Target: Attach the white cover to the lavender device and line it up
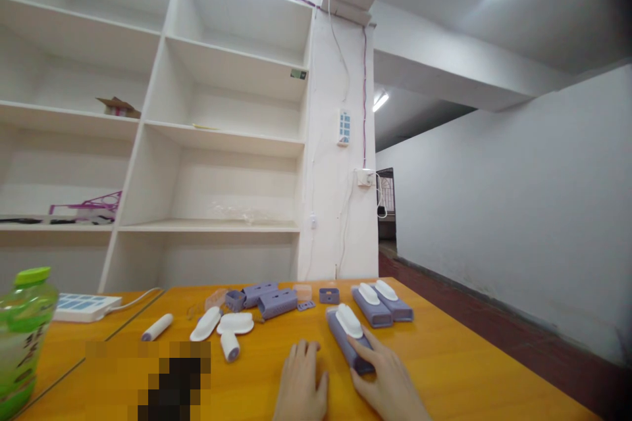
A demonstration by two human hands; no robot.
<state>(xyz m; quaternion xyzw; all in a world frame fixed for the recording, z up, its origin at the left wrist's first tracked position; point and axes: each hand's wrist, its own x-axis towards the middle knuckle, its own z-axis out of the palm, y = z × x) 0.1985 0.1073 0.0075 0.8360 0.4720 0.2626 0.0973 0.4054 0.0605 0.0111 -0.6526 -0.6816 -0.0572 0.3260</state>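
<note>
Your orange table carries everything here, with white shelving behind it and a green bottle standing at the far left edge. Across the middle lies a scatter of lilac and white parts: two assembled lilac units side by side beyond your hands, loose white caps and small rollers to the left, and lilac housings behind them. Your right hand rests on the near end of the lilac unit with a white cap, fingers loosely curled over its right side and touching it, not pinching. Your left hand lies flat on the table just left of that unit, fingers together, holding nothing. I judge the main risk is the unit skating across the smooth tabletop if you press from one side only, since nothing braces its far end; it could knock into the two assembled units close behind. The white cap could also pop loose if it is not seated, which you cannot tell from here.
</note>
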